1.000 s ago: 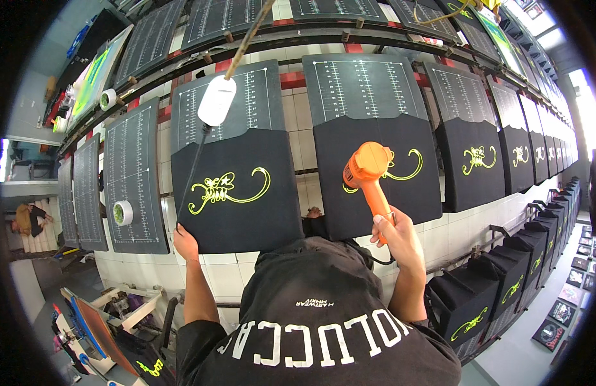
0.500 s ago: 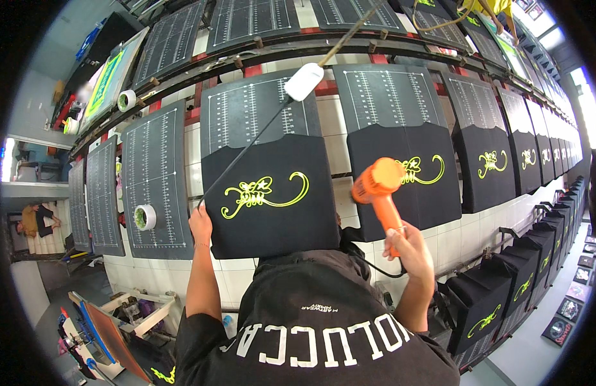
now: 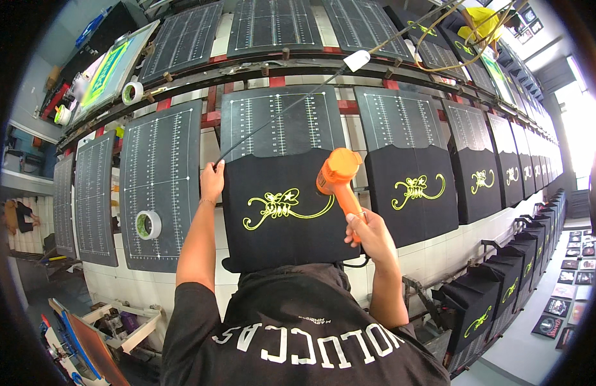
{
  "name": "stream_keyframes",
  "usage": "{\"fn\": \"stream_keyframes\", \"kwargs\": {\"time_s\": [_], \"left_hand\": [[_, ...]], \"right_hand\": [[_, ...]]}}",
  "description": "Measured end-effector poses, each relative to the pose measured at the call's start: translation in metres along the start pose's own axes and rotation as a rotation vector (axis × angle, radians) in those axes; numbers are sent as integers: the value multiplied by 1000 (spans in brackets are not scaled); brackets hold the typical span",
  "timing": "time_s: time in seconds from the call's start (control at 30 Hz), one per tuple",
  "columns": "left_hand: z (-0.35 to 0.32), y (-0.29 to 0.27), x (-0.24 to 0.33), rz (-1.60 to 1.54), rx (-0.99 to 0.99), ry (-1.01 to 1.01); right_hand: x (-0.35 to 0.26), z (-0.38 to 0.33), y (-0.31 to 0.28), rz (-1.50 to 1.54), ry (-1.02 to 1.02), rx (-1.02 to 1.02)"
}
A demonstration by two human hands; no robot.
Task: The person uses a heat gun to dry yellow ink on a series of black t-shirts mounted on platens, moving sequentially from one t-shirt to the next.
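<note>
My right hand (image 3: 373,237) is closed round the handle of an orange heat gun (image 3: 341,172). Its round head hangs over the right part of the yellow-green print on a black T-shirt (image 3: 278,241), which lies stretched on a dark board (image 3: 280,122) in front of me. The fingers of my left hand (image 3: 211,183) are closed on a thin black cord (image 3: 278,116) beside that shirt's upper left corner. From there the cord runs taut, away and to the right, to a white socket connector (image 3: 356,60) hanging in the air.
More boards carry printed black shirts (image 3: 410,193) to the right. On the bare board (image 3: 159,138) at left lies a roll of tape (image 3: 148,225). Another tape roll (image 3: 132,93) rests on the far rail. A person in yellow (image 3: 481,24) is at the far right. Shirts on racks (image 3: 481,299) stand lower right.
The heat gun has moved left, from the neighbouring shirt on the right to the shirt before me. My left hand still holds the cord; the white connector has swung right and away. My view has shifted.
</note>
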State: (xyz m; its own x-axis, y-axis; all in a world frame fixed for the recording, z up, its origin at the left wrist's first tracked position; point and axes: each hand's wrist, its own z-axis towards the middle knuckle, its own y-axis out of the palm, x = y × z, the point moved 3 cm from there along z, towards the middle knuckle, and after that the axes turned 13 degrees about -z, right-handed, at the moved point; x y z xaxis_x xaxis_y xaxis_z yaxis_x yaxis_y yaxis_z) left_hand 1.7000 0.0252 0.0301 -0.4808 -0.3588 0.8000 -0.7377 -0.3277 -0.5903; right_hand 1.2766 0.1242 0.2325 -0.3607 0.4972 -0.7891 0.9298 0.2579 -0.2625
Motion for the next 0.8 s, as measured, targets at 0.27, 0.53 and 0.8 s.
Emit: {"fn": "stream_keyframes", "kwargs": {"time_s": [0.27, 0.53, 0.8], "left_hand": [[-11, 14, -29, -142, 28, 67], [-70, -3, 19, 168, 40, 420], [-54, 15, 50, 279, -348, 746]], "right_hand": [[-10, -2, 19, -53, 54, 34], [-21, 0, 27, -126, 74, 67], [-16, 9, 24, -109, 82, 91]]}}
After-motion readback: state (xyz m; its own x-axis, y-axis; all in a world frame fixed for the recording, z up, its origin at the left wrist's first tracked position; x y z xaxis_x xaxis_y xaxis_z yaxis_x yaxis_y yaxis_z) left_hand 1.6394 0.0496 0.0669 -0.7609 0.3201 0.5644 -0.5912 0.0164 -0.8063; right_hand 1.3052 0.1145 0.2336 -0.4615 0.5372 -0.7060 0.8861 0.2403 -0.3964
